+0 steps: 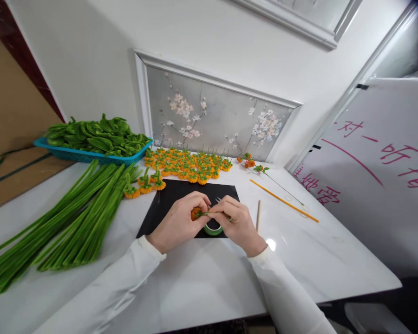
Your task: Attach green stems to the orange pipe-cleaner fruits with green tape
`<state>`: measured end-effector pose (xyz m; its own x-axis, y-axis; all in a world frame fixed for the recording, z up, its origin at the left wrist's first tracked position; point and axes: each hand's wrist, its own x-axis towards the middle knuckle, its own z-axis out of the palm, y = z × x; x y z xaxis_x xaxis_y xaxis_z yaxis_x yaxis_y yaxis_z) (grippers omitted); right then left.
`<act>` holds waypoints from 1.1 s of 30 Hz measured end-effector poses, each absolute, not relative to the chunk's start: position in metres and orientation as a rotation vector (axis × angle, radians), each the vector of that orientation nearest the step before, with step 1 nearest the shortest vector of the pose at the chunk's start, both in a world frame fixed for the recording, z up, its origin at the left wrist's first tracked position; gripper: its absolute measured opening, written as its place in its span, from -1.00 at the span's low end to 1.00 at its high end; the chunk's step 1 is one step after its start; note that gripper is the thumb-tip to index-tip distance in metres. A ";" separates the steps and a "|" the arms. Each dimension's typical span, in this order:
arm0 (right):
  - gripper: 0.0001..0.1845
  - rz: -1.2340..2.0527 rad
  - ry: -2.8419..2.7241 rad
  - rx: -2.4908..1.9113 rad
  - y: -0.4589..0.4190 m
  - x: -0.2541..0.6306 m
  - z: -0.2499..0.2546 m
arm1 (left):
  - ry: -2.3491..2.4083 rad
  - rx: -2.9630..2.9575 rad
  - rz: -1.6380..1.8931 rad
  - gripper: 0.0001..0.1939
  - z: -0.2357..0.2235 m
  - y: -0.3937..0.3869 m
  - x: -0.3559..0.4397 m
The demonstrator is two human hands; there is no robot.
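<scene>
My left hand [179,220] and my right hand [235,222] meet over a black mat [170,197] on the white table [209,273]. The left fingers pinch a small orange pipe-cleaner flower [195,213]. A green stem piece [206,214] runs from the flower into the pinched fingertips of the right hand. A roll of green tape [213,228] lies on the mat just under the right hand, partly hidden by it. Both arms wear white sleeves.
Several finished orange flowers [186,166] lie behind the mat. Long green pipe cleaners [69,218] spread at the left. A blue tray [83,155] of curled green pieces stands at the back left. An orange pipe cleaner [284,201] and a wooden stick [258,215] lie at the right.
</scene>
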<state>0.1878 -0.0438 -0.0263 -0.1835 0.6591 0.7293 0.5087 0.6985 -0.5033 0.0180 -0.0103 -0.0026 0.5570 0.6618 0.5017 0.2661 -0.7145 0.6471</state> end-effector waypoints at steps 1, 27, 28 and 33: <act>-0.84 0.169 -1.847 -0.926 -0.044 0.188 -0.026 | 0.742 2.279 1.068 -0.84 -0.003 -0.010 0.018; -0.80 0.189 -1.941 -0.917 -0.041 0.191 -0.030 | 0.735 2.386 0.808 -0.82 0.000 -0.003 0.011; -0.80 0.189 -1.937 -0.914 -0.041 0.191 -0.030 | 0.751 2.406 0.820 -0.87 0.000 -0.003 0.011; -0.79 0.180 -1.919 -0.926 -0.040 0.189 -0.032 | 0.781 2.498 0.977 -0.93 -0.002 -0.003 0.011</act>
<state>0.1889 -0.0401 -0.0323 -0.2491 0.6684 0.7008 0.5264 0.7009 -0.4813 0.0114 -0.0032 -0.0019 0.6108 0.6044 0.5116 0.3660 -0.7884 0.4944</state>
